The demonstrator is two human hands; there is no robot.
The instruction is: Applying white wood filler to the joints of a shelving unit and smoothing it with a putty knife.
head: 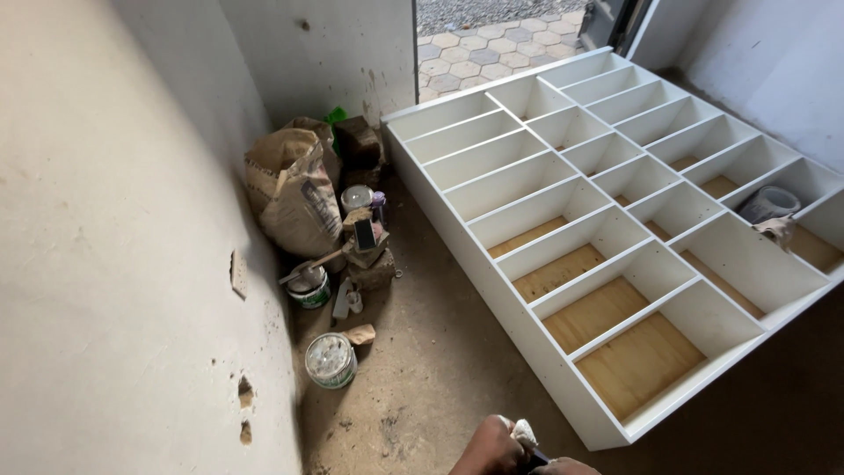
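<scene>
At the bottom edge, the left hand is closed around a white cloth, the right hand is barely visible, its grip undeterminable, just off the white shelf unit lying on the dirt floor, where grit could soil the cloth.

Only the hands show, at the bottom edge of the view: the left hand in most of its outline, the right hand as a sliver cut off by the frame. Both are bare, without gloves, rings or a watch. No sleeve or cuff reaches into view.
</scene>
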